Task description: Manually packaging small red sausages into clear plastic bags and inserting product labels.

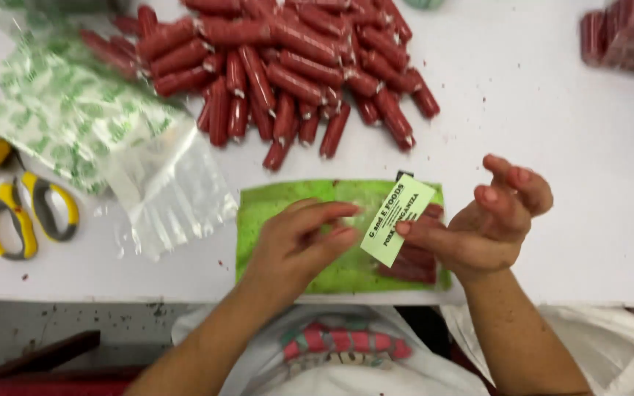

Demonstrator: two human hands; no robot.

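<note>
I pinch the small pale-green paper label (pixel 396 220) at its lower edge in my right hand (pixel 489 224), its long axis tilted up to the right, over the green plastic pouch (pixel 288 199) with a few red sausages (pixel 412 265) inside. My left hand (pixel 299 238) lies just left of the label, fingertips almost touching it, grip loosely curled and empty. Beyond the pouch the white tabletop (pixel 537 103) carries a heap of loose red sausages (pixel 288 62); far left, yellow-handled scissors (pixel 27 213) and printed clear bags (pixel 97 132).

Sausages (pixel 288 66) – red; bag (pixel 295 202) – green; label (pixel 396 220) – pale green; scissors (pixel 20 213) – yellow and grey; tabletop (pixel 522 110) – white.
</note>
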